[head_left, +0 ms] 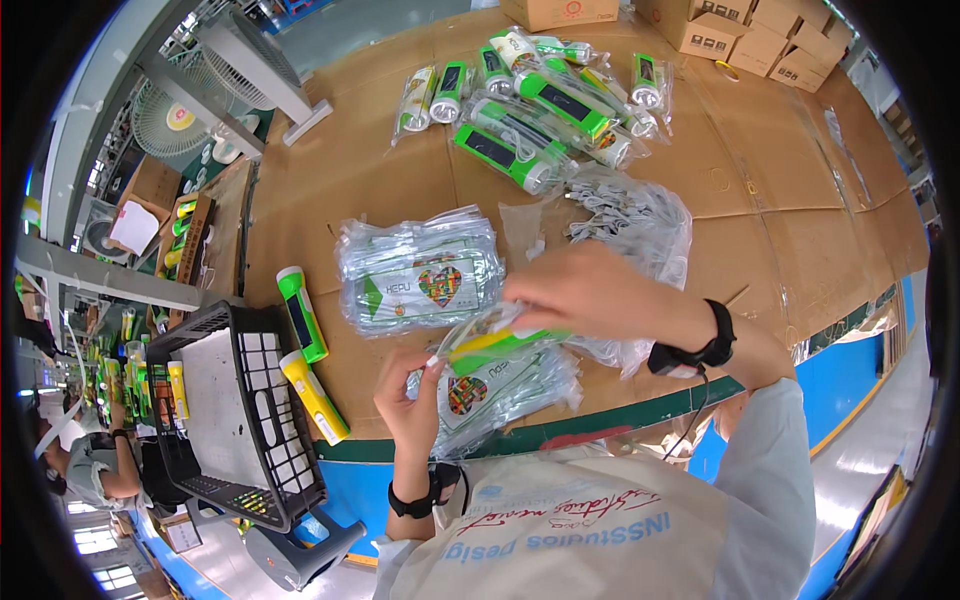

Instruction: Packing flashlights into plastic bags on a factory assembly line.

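Note:
My left hand (412,400) pinches the open mouth of a clear plastic bag (478,338) near the table's front edge. My right hand (590,292) comes from the right and grips a green and yellow flashlight (505,342) that lies partly inside that bag. Under my hands rests a loose pile of empty printed bags (500,390). A thicker stack of the same printed bags (418,272) lies just beyond. A green flashlight (301,313) and a yellow flashlight (313,396) lie side by side to the left.
Several bagged green flashlights (530,100) are heaped at the far side of the cardboard-covered table (800,240). A bag of grey cords (640,215) lies right of centre. A black plastic crate (240,420) stands at the left, cardboard boxes (760,40) at the back, and another person (95,465) works at far left.

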`<state>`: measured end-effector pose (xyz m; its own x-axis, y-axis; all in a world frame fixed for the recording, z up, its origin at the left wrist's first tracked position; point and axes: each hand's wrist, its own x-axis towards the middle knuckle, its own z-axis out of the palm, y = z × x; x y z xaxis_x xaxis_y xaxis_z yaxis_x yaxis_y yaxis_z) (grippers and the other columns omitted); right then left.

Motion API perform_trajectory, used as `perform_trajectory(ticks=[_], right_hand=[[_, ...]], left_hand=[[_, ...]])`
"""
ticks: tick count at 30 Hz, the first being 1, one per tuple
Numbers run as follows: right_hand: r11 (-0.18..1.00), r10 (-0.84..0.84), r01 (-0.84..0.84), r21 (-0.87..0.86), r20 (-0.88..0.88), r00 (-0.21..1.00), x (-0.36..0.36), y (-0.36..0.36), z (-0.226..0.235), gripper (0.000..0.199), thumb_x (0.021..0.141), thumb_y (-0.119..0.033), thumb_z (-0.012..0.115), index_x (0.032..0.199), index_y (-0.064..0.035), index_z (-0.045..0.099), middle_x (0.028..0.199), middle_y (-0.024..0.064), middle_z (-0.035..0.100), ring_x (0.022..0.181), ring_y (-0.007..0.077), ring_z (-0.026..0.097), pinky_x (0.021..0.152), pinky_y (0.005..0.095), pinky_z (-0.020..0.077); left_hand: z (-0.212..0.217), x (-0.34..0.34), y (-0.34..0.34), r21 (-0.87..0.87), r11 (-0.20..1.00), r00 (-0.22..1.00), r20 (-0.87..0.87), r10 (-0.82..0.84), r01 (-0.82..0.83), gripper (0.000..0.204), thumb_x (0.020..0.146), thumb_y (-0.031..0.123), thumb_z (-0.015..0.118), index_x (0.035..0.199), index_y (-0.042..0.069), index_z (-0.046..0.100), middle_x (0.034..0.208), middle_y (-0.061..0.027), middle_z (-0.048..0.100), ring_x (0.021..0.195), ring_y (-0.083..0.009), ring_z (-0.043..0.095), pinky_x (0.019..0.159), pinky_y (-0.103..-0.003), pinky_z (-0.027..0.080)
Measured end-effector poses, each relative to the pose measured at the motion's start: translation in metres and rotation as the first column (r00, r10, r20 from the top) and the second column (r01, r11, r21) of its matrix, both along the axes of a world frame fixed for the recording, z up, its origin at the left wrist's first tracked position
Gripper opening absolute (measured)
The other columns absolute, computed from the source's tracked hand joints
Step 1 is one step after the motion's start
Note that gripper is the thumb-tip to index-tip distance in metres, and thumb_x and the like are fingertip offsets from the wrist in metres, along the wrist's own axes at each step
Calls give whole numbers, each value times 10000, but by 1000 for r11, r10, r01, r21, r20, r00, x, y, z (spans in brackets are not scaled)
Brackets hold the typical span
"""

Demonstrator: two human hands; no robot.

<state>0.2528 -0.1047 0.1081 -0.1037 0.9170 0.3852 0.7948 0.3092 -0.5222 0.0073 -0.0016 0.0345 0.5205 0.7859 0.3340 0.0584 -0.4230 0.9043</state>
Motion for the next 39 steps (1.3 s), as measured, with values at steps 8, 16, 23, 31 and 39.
perform_trajectory(ticks=[8, 16, 23, 31, 39], right_hand=[[995, -13, 7, 95, 58, 998, -27, 2, -5, 136, 855, -204, 647, 917, -86, 617, 777, 67, 612, 693, 254, 620, 560, 360, 473], [962, -6, -8, 274, 51, 999, -41, 12, 24, 161, 819, -193, 664, 920, -93, 589, 881, 36, 597, 797, 216, 600, 607, 326, 493], [946, 166, -204, 251, 166, 972, -45, 20, 2, 135, 769, -141, 635, 859, -98, 543, 851, 35, 540, 846, 201, 576, 621, 316, 492], [998, -56, 57, -6, 60, 997, 18, 4, -23, 133, 875, -186, 599, 923, -87, 523, 773, 105, 588, 716, 313, 604, 597, 425, 467], [797, -485, 563, 220, -322, 813, 114, 15, -4, 100, 968, -142, 532, 954, -46, 509, 674, 59, 571, 576, 145, 583, 512, 309, 449]], left_hand=[[16, 16, -9, 117, 993, 999, 51, 3, -9, 100, 773, -82, 654, 845, -17, 627, 773, -86, 578, 706, -183, 546, 653, -274, 426], [32, 26, -15, 248, 968, 996, 61, -59, 42, 99, 773, -82, 648, 845, -16, 632, 773, -102, 578, 699, -204, 554, 626, -288, 427], [30, 19, -24, 419, 899, 992, 76, 103, -125, 45, 806, -59, 620, 809, -15, 613, 774, -109, 595, 705, -211, 559, 645, -307, 435], [-2, -42, 30, -128, 963, 962, 107, 251, -237, 88, 928, 56, 579, 855, 6, 580, 833, -27, 567, 764, -108, 551, 715, -236, 425], [-16, -50, 13, -271, 942, 976, 36, 216, -199, 56, 901, 31, 598, 942, -6, 599, 880, -55, 625, 818, -123, 597, 759, -260, 473]])
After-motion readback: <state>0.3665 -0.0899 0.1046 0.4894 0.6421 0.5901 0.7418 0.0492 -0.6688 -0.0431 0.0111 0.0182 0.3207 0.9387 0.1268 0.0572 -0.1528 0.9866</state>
